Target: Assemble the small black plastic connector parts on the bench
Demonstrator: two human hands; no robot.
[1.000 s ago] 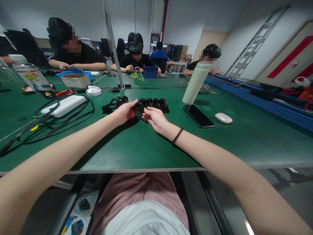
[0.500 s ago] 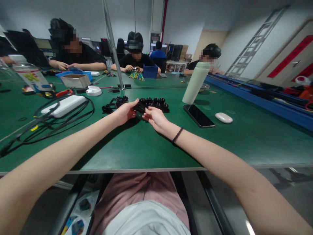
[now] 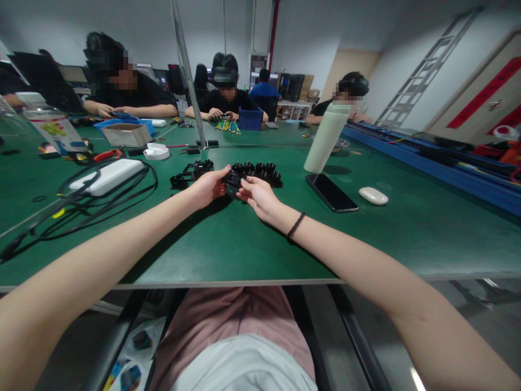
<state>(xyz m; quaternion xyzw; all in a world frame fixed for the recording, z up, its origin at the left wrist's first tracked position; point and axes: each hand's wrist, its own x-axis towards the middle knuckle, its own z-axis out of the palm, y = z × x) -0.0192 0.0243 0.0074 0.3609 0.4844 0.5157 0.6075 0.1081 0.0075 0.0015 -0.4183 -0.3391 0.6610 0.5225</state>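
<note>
Between my two hands is a small black plastic part (image 3: 233,178), held a little above the green table (image 3: 244,250). My left hand (image 3: 212,185) pinches its left side, thumb on top. On its right side the fingers of my right hand (image 3: 259,196) are closed. My fingers partly cover the part, and its exact kind cannot be made out. Right behind it stand several black round-topped pieces (image 3: 264,172) in rows. Beside my left hand lies a loose group of black parts (image 3: 193,172).
At right are a pale green bottle (image 3: 326,138), a black phone (image 3: 331,193) and a white oval case (image 3: 373,196). To the left lie a white power strip (image 3: 106,176) and looped black cables (image 3: 81,222). A metal pole (image 3: 190,81) rises behind my hands. Several people sit across the table.
The black part has turned slightly between my fingers, showing a different face. Both hands stay in nearly the same place.
</note>
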